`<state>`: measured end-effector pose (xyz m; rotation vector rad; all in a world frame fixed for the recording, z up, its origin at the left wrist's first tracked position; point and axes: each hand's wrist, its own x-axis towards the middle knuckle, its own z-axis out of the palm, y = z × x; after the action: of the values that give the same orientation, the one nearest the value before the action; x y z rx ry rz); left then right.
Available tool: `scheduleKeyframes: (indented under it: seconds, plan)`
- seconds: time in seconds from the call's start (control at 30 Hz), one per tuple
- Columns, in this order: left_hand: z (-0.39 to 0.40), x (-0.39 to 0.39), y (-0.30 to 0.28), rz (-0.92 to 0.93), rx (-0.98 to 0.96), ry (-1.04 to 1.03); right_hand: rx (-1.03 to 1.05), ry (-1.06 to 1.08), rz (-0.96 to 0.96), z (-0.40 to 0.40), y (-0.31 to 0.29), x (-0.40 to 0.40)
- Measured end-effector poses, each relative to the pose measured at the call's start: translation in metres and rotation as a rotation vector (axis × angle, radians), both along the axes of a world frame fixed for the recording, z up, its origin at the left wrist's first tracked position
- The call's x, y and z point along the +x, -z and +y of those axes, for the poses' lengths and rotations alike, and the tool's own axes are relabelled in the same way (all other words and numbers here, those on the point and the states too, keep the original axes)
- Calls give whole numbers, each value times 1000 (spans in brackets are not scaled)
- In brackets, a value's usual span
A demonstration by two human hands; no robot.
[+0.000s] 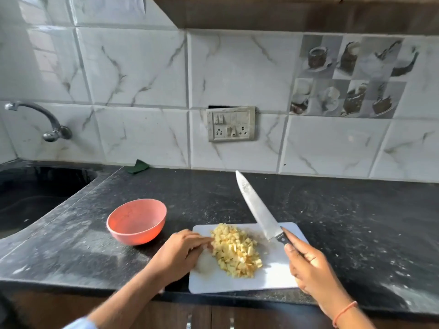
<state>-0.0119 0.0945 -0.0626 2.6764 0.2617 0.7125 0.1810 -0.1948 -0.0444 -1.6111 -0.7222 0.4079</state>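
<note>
Head view. Your right hand (311, 267) grips the dark handle of the knife (259, 210), fingers curled round it. The blade is tilted up and away to the left, clear of the food, with its tip above the counter (344, 210) beyond the board. Your left hand (180, 252) lies at the left edge of the white cutting board (273, 279), fingers stretched out and touching the pile of yellow diced pieces (236, 252). It holds nothing, though the fingertips are blurred. The pile sits in the middle of the board, which lies at the counter's front edge. An orange bowl (136, 220) stands just left of the board, apart from it. A sink (35, 186) and tap (35, 117) are at far left, and a switch plate (230, 123) is on the tiled wall.
</note>
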Motion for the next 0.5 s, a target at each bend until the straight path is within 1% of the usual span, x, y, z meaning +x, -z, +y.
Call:
scheduleKeyframes:
  seconds: [0.1, 0.23, 0.33, 0.4, 0.5]
  plan:
    - [6, 3, -33, 22, -100, -56, 27, -10, 19, -2, 3, 2]
    - [22, -10, -61, 230, -138, -173, 74, -15, 56, -3, 5, 4]
    - [26, -25, -64, 446, 21, -332, 109, -10, 96, -4, 4, 3]
    - [26, -31, -60, 524, 78, -387, 126, -9, 122, -4, 4, 4]
    - [28, -33, -59, 589, 154, -403, 140, 0, 145, -5, 5, 6]
